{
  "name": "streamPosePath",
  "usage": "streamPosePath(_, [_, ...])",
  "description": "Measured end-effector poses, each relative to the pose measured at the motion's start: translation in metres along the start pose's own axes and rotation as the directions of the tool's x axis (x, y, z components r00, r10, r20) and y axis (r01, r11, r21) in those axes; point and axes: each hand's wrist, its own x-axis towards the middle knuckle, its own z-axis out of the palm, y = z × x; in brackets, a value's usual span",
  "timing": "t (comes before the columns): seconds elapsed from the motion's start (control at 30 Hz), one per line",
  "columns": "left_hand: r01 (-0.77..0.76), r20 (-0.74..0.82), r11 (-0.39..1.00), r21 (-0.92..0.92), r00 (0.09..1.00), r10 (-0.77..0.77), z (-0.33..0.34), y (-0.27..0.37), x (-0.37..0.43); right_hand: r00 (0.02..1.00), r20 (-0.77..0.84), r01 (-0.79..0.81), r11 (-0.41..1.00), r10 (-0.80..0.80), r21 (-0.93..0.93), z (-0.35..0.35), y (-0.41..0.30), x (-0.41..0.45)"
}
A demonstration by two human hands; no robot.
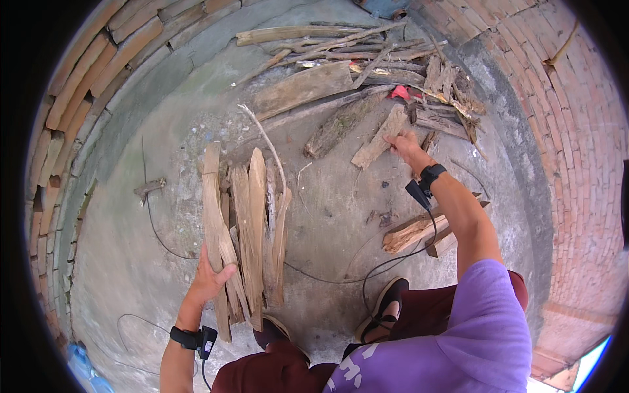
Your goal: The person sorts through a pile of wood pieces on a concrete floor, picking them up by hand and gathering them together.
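Several long split pieces of firewood (255, 236) lie side by side on the concrete floor, forming a bundle at left centre. My left hand (212, 280) rests around the lower left piece of that bundle, thumb on top. At upper right, my right hand (405, 146) grips the edge of a short flat piece of wood (381, 137), which lies slantwise. Just left of it is a thick bark-covered log (344, 125). A thin pale curved stick (268, 140) lies along the bundle's upper end. Wires run from the black bands on both wrists.
A heap of sticks and boards (363, 64) spreads along the far side, with a red scrap (400, 92) in it. Split blocks (417, 231) lie near my right foot. Brick walls (580, 172) stand on both sides; blue plastic containers (81, 363) are at lower left. A black wire (334, 281) crosses the floor.
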Motion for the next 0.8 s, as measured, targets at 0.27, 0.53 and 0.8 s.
streamPosePath(0.27, [-0.065, -0.011, 0.997, -0.046, 0.998, 0.065, 0.003, -0.002, 0.006, 0.835, 0.529, 0.199, 0.813, 0.153, -0.548, 0.009, -0.037, -0.038])
streamPosePath(0.53, [-0.082, -0.061, 0.994, 0.069, 0.994, 0.087, 0.006, -0.013, 0.010, 0.407, 0.607, 0.616, -0.286, -0.683, -0.734, 0.058, -0.088, -0.016])
streamPosePath(0.8, [-0.111, -0.058, 0.994, -0.007, 0.992, 0.111, 0.005, -0.015, 0.006, 0.637, 0.529, 0.424, -0.318, -0.560, -0.848, 0.087, -0.130, 0.034])
